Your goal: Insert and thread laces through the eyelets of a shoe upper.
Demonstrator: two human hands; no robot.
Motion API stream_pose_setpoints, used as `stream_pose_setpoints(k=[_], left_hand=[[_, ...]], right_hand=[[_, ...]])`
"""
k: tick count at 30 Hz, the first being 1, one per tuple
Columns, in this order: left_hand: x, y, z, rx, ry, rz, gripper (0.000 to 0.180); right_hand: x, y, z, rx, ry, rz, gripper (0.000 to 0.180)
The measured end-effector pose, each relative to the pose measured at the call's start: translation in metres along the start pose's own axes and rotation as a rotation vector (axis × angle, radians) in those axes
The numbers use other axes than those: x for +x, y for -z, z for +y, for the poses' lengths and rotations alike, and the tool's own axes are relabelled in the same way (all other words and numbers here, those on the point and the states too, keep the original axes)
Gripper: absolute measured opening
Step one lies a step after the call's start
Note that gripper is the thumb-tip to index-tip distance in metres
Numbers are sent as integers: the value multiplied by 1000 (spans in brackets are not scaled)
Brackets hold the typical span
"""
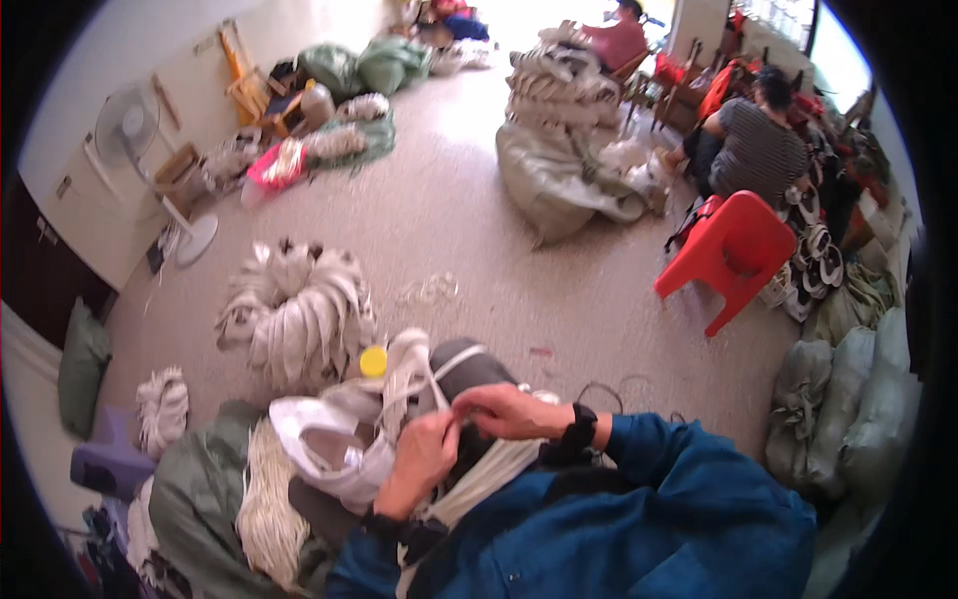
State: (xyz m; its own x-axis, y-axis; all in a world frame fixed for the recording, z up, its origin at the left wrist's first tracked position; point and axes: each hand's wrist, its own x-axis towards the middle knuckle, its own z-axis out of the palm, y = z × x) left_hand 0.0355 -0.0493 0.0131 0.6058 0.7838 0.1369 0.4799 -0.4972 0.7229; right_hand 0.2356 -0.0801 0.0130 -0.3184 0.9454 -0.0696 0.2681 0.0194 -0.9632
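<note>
My left hand (423, 457) and my right hand (507, 411) come together over my lap, fingertips pinched. Between them runs a thin white shoelace (440, 391), its upper part looped near a pale shoe piece (407, 361). Against my left wrist rests a white shoe (317, 445), its opening facing up. One hank of cream laces (271, 504) hangs over the green sack left of my leg. Another bundle of pale laces (491, 479) lies across my lap under my right wrist. The exact spot where the fingertips meet is too small to make out.
A ring of stacked pale shoe pieces (309, 317) sits on the floor ahead, with a yellow lid (373, 361) nearer. A red chair (733, 258) stands at right by a seated person (758, 140). Sacks (858, 409) line the right side; a fan (128, 125) stands left.
</note>
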Motion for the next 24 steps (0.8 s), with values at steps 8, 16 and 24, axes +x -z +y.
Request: stream_pose_setpoints(k=[8,16,24], left_hand=[[-7,19,-5,0,85,1,14],[14,34,-12,40,85,-112,12],[78,40,-122,-496,482,-31,49]], right_hand=[[11,1,24,-314,254,45,12],[13,-8,20,-186,101,-22,9],[23,-31,20,-113,456,72,10]])
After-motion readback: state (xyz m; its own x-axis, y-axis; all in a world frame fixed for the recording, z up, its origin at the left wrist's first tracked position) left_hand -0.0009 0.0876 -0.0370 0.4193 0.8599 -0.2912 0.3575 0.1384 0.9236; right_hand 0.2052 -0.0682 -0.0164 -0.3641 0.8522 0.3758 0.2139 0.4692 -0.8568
